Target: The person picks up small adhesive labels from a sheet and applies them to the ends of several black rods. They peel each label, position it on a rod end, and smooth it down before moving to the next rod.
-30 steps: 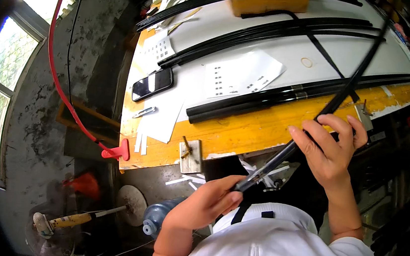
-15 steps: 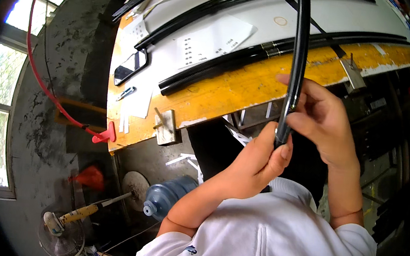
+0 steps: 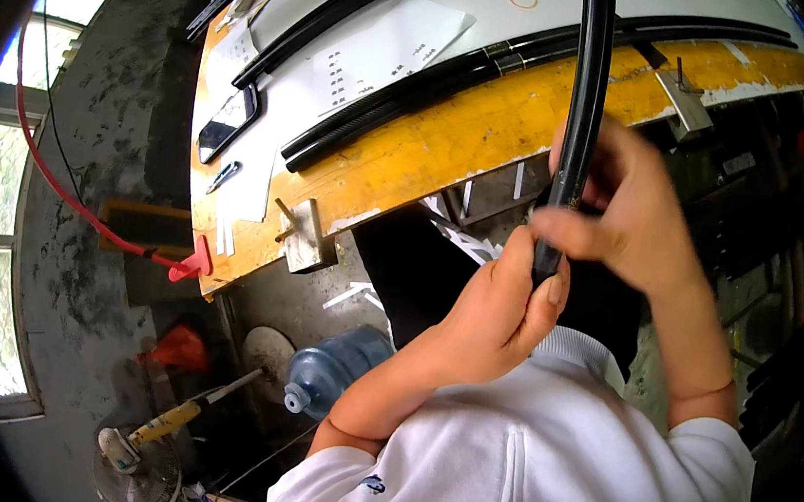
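Observation:
A long glossy black tube [image 3: 587,94] stands steeply in front of me, its upper end running out past the top of the picture. My left hand [image 3: 504,306] is closed around its lower end, just above my lap. Higher up, my right hand [image 3: 626,216] wraps the tube, thumb across the front and the other fingers passing behind. Motion smears the right fingers a little. Small gold-coloured marks show on the tube beside the right thumb.
A yellow-edged worktable [image 3: 404,139] carries more black tubes [image 3: 388,103], printed sheets [image 3: 384,53], a phone [image 3: 227,125] and a pen-like tool [image 3: 225,176]. Metal clamps [image 3: 306,236] sit on its near edge. A blue water jug [image 3: 336,367] and a fan [image 3: 139,473] stand at lower left.
The right thumb has come across the tube, lower and further left than before. My left hand keeps its hold on the lower end. The table has shifted up and left in view.

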### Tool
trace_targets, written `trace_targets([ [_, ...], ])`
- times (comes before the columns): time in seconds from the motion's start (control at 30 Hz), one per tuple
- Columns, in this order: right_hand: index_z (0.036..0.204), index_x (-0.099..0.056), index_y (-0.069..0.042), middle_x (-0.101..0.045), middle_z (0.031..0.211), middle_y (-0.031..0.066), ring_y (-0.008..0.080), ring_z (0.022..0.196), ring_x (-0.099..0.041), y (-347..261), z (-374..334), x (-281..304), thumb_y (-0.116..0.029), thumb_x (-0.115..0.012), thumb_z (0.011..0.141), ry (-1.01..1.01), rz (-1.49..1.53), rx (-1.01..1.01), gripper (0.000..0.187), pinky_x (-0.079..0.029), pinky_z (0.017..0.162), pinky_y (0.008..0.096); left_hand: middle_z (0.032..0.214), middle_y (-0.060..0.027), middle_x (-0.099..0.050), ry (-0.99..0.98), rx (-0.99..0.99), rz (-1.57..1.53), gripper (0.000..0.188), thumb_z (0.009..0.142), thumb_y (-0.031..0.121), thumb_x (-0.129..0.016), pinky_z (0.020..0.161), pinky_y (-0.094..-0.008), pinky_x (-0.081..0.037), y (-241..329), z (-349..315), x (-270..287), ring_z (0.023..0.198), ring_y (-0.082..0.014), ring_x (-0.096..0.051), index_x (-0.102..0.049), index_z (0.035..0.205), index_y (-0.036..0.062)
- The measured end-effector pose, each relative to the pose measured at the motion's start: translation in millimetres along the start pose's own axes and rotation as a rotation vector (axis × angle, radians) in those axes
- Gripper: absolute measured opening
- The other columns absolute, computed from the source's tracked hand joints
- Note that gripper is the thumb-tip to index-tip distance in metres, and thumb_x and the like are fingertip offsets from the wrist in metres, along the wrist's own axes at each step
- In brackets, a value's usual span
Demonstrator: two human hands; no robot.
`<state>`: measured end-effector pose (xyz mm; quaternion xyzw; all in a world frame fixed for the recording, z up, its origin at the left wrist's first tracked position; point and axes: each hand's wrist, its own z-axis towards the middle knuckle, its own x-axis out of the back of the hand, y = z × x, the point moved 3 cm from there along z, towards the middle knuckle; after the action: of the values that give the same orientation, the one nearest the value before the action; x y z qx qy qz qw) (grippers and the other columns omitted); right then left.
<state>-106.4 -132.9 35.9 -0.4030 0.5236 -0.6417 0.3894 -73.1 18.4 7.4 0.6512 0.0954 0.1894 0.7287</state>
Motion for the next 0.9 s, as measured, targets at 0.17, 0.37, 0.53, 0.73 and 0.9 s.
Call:
trace_targets([
  [0.17,0.086,-0.052,-0.009,-0.041,0.071,-0.0070,0.0030,0.063,-0.037,-10,12,-5,-0.017,-0.080,0.066,0.104,0.126,-0.021,0.036,-0.032,0.055,0.0192,0.075,-0.0087,-0.053,0.036,-0.007,0.091,0.014,0.093,0.002,-0.046,0.059,-0.0310,-0.046,6,1,8,0.061,-0.0209,-0.054,-0.035,0.101,-0.0019],
  [0.37,0.096,-0.052,-0.009,-0.046,0.080,-0.0042,0.0038,0.070,-0.044,3,11,5,-0.022,-0.078,0.068,0.170,-0.171,-0.018,0.040,-0.037,0.061,0.0196,0.066,-0.0058,-0.047,0.011,-0.064,0.089,0.013,0.099,0.010,-0.036,0.050,-0.0254,-0.039,-11,1,3,0.053,-0.0115,-0.046,-0.035,0.103,-0.0023],
  [0.53,0.099,-0.060,-0.007,-0.049,0.081,-0.0044,0.0037,0.075,-0.042,3,36,20,-0.027,-0.068,0.086,0.293,0.007,0.166,0.025,-0.034,0.071,0.0200,0.060,-0.0016,-0.038,-0.080,0.100,-0.555,0.031,0.099,0.032,-0.047,0.046,-0.0236,-0.034,6,-2,10,0.050,-0.0104,-0.042,-0.034,0.088,0.0056],
  [0.73,0.099,-0.060,-0.007,-0.049,0.083,-0.0037,0.0048,0.077,-0.042,12,35,16,-0.030,-0.066,0.088,0.311,0.088,0.137,0.027,-0.033,0.074,0.0204,0.059,-0.0001,-0.035,-0.081,0.177,-0.721,0.036,0.096,0.036,-0.052,0.045,-0.0233,-0.033,3,-7,6,0.049,-0.0096,-0.038,-0.033,0.084,0.0079],
  [0.9,0.095,-0.058,-0.007,-0.046,0.079,-0.0037,0.0052,0.074,-0.040,8,34,15,-0.031,-0.065,0.089,0.265,0.075,0.185,0.025,-0.033,0.071,0.0212,0.059,0.0002,-0.035,-0.071,0.234,-0.757,0.037,0.093,0.036,-0.057,0.046,-0.0232,-0.033,5,-9,8,0.051,-0.0095,-0.035,-0.035,0.085,0.0074],
])
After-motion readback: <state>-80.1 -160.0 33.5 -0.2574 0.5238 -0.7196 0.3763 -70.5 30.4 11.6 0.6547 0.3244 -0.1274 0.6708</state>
